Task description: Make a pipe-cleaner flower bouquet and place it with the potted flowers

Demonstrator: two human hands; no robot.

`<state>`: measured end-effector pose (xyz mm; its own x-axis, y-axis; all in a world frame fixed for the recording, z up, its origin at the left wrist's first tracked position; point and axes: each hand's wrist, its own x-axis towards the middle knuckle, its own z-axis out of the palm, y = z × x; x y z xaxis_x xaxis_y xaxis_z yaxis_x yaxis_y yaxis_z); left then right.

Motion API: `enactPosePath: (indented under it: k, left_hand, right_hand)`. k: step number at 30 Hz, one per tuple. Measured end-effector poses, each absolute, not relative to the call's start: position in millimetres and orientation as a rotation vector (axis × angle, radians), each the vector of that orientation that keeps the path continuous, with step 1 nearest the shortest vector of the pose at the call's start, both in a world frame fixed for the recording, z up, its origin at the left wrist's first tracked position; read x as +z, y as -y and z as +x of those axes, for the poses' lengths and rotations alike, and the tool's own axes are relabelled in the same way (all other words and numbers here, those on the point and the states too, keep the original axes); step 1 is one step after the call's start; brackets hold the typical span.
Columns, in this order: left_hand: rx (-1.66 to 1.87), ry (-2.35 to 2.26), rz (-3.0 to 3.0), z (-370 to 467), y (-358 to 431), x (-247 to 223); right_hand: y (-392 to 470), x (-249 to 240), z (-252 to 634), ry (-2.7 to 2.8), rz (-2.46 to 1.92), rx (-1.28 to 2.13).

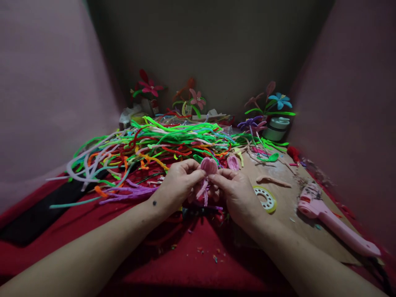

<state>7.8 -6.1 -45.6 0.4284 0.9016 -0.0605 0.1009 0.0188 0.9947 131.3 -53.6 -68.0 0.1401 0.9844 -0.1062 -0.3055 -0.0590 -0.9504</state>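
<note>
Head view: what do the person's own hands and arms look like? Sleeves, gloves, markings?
Left hand and right hand: no gloves. Forearms bare, no sleeves, watch or bracelet showing. Small round dark spot by the left wrist. Some fingers hidden, so can't rule out rings.

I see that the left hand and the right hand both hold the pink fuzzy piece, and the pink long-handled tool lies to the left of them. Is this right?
Not quite. The left hand and the right hand both hold the pink fuzzy piece, but the pink long-handled tool lies to their right, as the head view shows.
</note>
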Motion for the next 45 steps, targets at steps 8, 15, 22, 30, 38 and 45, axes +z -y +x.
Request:
enactPosePath:
  k: [8, 15, 22, 30, 38, 45]
  left_hand:
    - [0.781, -0.927, 1.441, 9, 8, -45]
    - [0.738, -0.868, 1.373, 8, 6, -48]
    - [0.676, -0.896, 1.436, 5, 2, -46]
    - [0.954, -0.84, 1.674, 0, -11, -42]
    - [1.219, -0.595, 2.255, -4, -12, -54]
    - [1.32, -0.41, 2.682, -8, -15, -54]
  right_hand:
    - [55, -60, 128, 0.848, -1.17, 1.237]
    - [52, -61, 131, 0.891, -1.2, 1.248]
    - [51, -65, 133, 0.894, -1.221, 1.184]
    - [50, -66, 136, 0.972, -1.266, 1.108]
    - [55, -61, 133, 1.153, -1.402, 0.943]
    - [57, -60, 135, 1.246, -1.431, 0.871]
